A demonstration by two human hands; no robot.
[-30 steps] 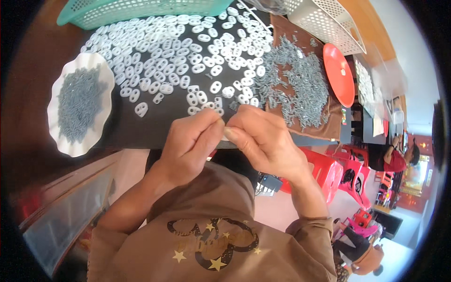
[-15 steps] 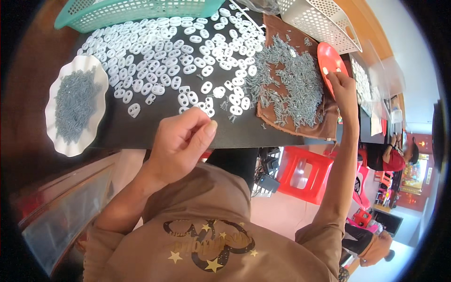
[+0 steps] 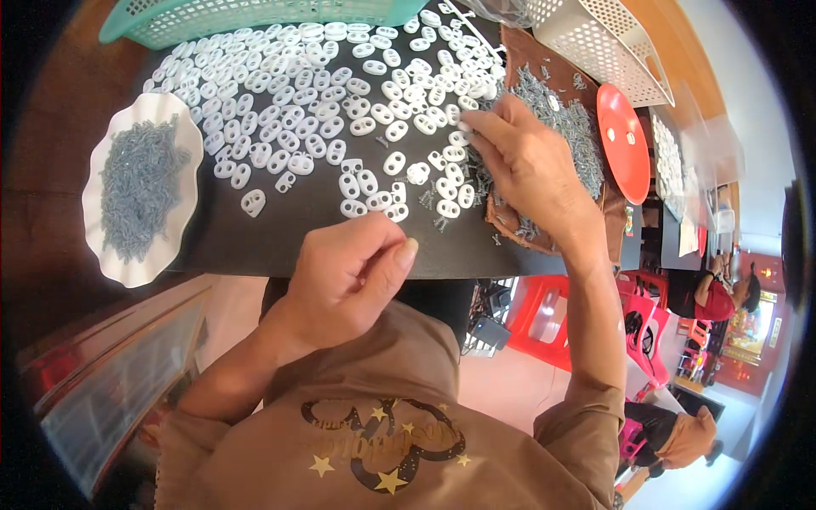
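Note:
My left hand (image 3: 353,276) is closed near the front edge of the table, thumb pressed against its curled forefinger. Whatever it may hold is hidden. My right hand (image 3: 535,161) is over the brown cloth, thumb and forefinger reaching left in a pinch. A small white piece (image 3: 463,127) shows blurred at its fingertips. Beneath and beside them lie many white oval plastic pieces (image 3: 363,126) with two holes each. Small grey screws (image 3: 578,127) lie heaped on the brown cloth (image 3: 544,44), partly hidden by my right hand.
A scalloped white dish (image 3: 189,183) of grey screws stands at the left. Along the back are a green basket (image 3: 272,15) and a white perforated basket (image 3: 595,47). A red plate (image 3: 625,166) holds two small white pieces. Red stools (image 3: 544,323) stand below; other people are at the right.
My right hand has moved left from the red plate to the edge of the white pieces. My left hand stays closed in nearly the same place. The view has shifted slightly.

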